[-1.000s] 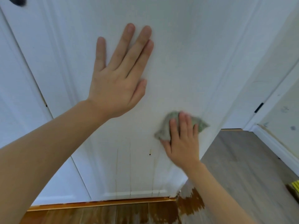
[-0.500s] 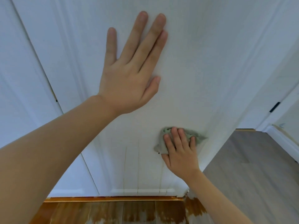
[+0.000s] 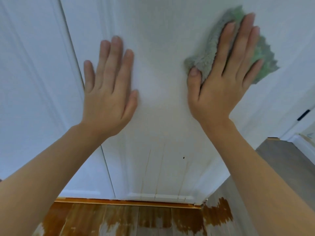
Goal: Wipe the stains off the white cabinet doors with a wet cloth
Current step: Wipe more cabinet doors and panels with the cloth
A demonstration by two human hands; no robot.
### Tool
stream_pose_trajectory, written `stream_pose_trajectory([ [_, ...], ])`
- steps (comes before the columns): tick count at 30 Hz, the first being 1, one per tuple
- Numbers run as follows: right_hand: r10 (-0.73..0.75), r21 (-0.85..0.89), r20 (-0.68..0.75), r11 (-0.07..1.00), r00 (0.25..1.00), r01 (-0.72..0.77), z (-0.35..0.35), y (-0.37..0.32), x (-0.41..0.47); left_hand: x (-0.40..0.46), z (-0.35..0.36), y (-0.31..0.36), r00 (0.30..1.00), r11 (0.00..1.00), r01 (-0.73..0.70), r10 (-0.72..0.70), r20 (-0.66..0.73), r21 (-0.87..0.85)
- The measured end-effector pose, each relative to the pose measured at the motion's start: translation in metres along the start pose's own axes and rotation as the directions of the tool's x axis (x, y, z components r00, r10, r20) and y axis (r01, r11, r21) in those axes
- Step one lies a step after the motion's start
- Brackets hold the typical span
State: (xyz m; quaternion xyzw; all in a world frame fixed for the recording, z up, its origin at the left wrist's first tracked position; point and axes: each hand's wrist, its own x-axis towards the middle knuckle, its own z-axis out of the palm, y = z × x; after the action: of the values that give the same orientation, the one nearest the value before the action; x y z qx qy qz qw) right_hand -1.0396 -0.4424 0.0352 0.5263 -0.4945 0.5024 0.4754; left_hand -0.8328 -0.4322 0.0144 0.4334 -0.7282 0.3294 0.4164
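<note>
White panelled cabinet door [image 3: 162,82] fills most of your view, and both of your hands lie flat against it. Your right hand [image 3: 223,79] presses a fluffy grey-green cloth [image 3: 206,53] to the upper right part of the panel; the fingers run straight up over the fabric and the thumb rests on its lower left edge, so the cloth is pinned under a flat palm rather than gripped in a fist. Green fabric shows past your little finger on the right side. Your left hand [image 3: 109,89] is spread on the bare panel just right of the door's left edge, fingers straight and slightly apart, holding nothing. Both forearms reach up from the bottom corners.

Faint yellowish drip streaks [image 3: 148,167] run down the lower part of the door, with a small dark speck [image 3: 183,157] just to their right. Below the door lies a worn brown wooden floor [image 3: 119,218] with patchy pale areas.

Compared with half a second ago, your right hand and the cloth have travelled from low on the panel, beside the speck, up to the top right; the speck, then hidden under the cloth's edge, is uncovered again. Your left hand sits lower and further left in the view than it did.
</note>
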Motion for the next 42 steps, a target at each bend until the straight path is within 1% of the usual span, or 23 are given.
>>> stream_pose_trajectory([
  [3,-0.209,0.004,0.128,0.978,0.969,0.21,0.006,0.006,-0.079,-0.008,0.014,-0.006,1.0,0.996,-0.022,0.021,0.004,0.084],
  [5,-0.429,0.031,0.272,0.899,0.861,0.437,-0.001,0.021,-0.145,-0.009,0.019,-0.008,1.0,0.992,-0.021,0.023,-0.014,0.121],
  [6,-0.551,0.064,0.359,0.82,0.754,0.569,-0.007,0.032,-0.176,-0.008,0.019,-0.008,0.999,0.991,-0.024,0.027,-0.025,0.13],
  [8,-0.754,0.193,0.493,0.582,0.435,0.79,-0.023,0.06,-0.228,-0.008,0.019,-0.008,0.999,0.992,-0.028,0.032,-0.032,0.125],
  [9,-0.796,0.246,0.524,0.481,0.303,0.842,-0.029,0.072,-0.242,-0.009,0.02,-0.008,0.999,0.992,-0.031,0.035,-0.032,0.119],
  [10,-0.812,0.271,0.539,0.419,0.224,0.866,-0.034,0.079,-0.244,-0.01,0.02,-0.008,0.999,0.993,-0.028,0.032,-0.036,0.117],
  [11,-0.812,0.276,0.547,0.406,0.205,0.871,-0.035,0.081,-0.238,-0.011,0.019,-0.008,0.999,0.993,-0.025,0.03,-0.038,0.117],
  [12,-0.809,0.26,0.536,0.43,0.241,0.864,-0.035,0.078,-0.223,-0.01,0.018,-0.007,0.999,0.993,-0.027,0.031,-0.035,0.112],
  [13,-0.8,0.238,0.505,0.49,0.324,0.838,-0.033,0.071,-0.2,-0.01,0.016,-0.006,0.999,0.994,-0.029,0.032,-0.032,0.101],
  [15,-0.715,0.187,0.385,0.68,0.584,0.709,-0.023,0.045,-0.136,-0.011,0.013,-0.007,0.999,0.997,-0.03,0.033,-0.032,0.069],
  [17,-0.527,0.096,0.239,0.848,0.815,0.521,-0.008,0.016,-0.072,-0.018,0.011,-0.007,0.999,0.999,-0.029,0.03,-0.026,0.044],
  [18,-0.421,0.053,0.164,0.907,0.892,0.418,0.0,0.002,-0.053,-0.026,0.013,-0.009,1.0,0.999,-0.018,0.019,-0.018,0.048],
  [20,-0.241,-0.002,0.062,0.97,0.969,0.241,0.011,-0.018,-0.042,-0.048,0.02,-0.013,1.0,0.998,0.0,0.0,-0.005,0.071],
  [23,-0.2,0.002,0.056,0.98,0.978,0.2,0.016,-0.027,-0.079,-0.084,0.037,-0.017,1.0,0.994,0.0,-0.001,0.013,0.105],
  [26,-0.42,0.041,0.181,0.907,0.889,0.42,0.01,-0.023,-0.146,-0.103,0.054,-0.016,1.0,0.994,0.0,-0.001,0.009,0.108],
  [29,-0.646,0.107,0.317,0.752,0.694,0.651,0.004,-0.016,-0.218,-0.106,0.064,-0.016,0.998,0.99,0.006,0.002,-0.058,0.142],
  [31,-0.752,0.131,0.4,0.612,0.523,0.78,-0.001,-0.009,-0.265,-0.105,0.064,-0.017,0.996,0.989,-0.006,0.018,-0.082,0.151],
  [34,-0.82,0.232,0.501,0.436,0.277,0.87,-0.013,0.003,-0.311,-0.106,0.056,-0.01,0.999,0.994,0.027,-0.022,-0.048,0.107],
  [36,-0.842,0.267,0.501,0.369,0.199,0.89,-0.016,0.01,-0.306,-0.116,0.049,-0.002,0.998,0.995,0.062,-0.062,-0.003,0.079],
  [37,-0.85,0.27,0.481,0.376,0.215,0.886,-0.014,0.012,-0.293,-0.125,0.048,0.003,0.998,0.996,0.055,-0.057,0.027,0.066],
  [38,-0.848,0.254,0.447,0.426,0.285,0.868,-0.012,0.011,-0.273,-0.136,0.051,0.007,0.997,0.998,0.034,-0.038,0.06,0.06],
  [40,-0.773,0.209,0.362,0.612,0.521,0.762,-0.007,-0.002,-0.223,-0.163,0.059,0.012,0.992,0.999,-0.012,0.006,0.127,0.044],
  [42,-0.602,0.19,0.29,0.798,0.744,0.572,-0.002,-0.016,-0.183,-0.188,0.07,0.013,0.983,0.998,-0.053,0.05,0.179,0.013],
])
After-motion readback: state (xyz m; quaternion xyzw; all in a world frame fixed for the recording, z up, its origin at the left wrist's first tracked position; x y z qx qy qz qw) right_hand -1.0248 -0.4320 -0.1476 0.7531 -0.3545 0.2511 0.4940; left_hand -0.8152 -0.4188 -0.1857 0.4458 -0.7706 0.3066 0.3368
